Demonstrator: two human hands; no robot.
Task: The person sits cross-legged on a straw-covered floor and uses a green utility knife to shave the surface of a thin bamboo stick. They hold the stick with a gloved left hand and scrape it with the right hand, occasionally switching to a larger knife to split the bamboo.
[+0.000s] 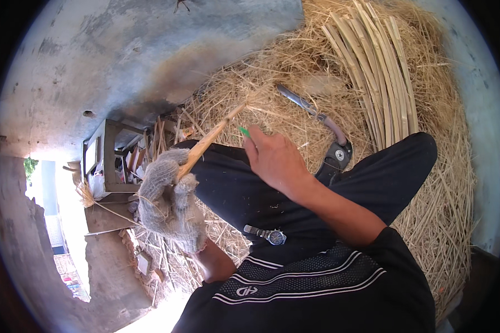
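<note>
My left hand (169, 194), in a grey knitted glove, is closed around a pale wooden stick (208, 141). The stick slants up and to the right, its thin far end over the straw. My bare right hand (278, 160) is closed just right of the stick. A small green piece (244, 131) sticks out past its thumb and finger; the rest is hidden, so its kind does not show. Beyond my right hand a knife (305, 104) with a curved handle lies on the straw, close to my sandal (336, 158).
Long split wooden strips (375, 72) lie bundled on the straw (439, 222) at the far right. A wristwatch (274, 237) rests on my lap. To the left stands a concrete block shelf (112, 166) with scraps inside. A grey wall (122, 66) bounds the far side.
</note>
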